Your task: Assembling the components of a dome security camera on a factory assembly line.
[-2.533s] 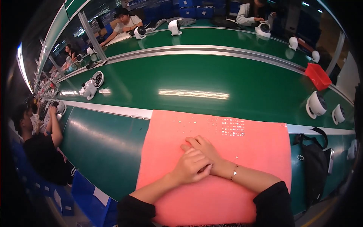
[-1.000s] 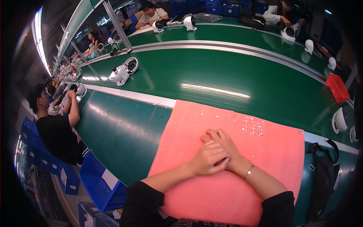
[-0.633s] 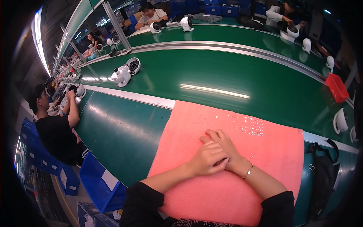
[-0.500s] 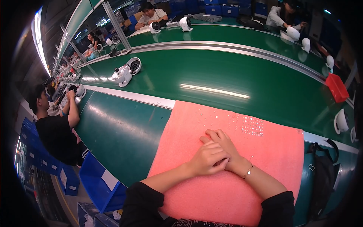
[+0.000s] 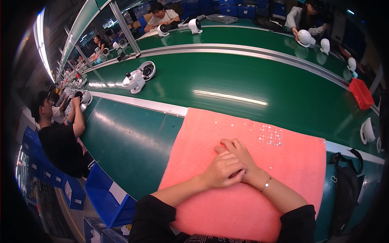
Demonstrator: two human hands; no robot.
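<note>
My left hand is loosely curled and lies across the back of my right hand and wrist, with nothing visible in its fingers. My right hand rests on the pink cloth mat, palm down, its fingers slightly bent and apart, holding nothing I can see. A thin bracelet circles my right wrist. Beyond the hands, a grid of small shiny round pieces lies on the mat, and a few loose ones are scattered to its left.
A green conveyor belt runs past the mat, carrying a white device with a round black opening and a white housing. A far belt bears several white units. Also here are a red bin, a black bag, blue crates and a co-worker.
My hands have stayed still. On the near belt the white devices have shifted slightly right; those on the far belt have moved left. A far person's hand now touches one white unit.
</note>
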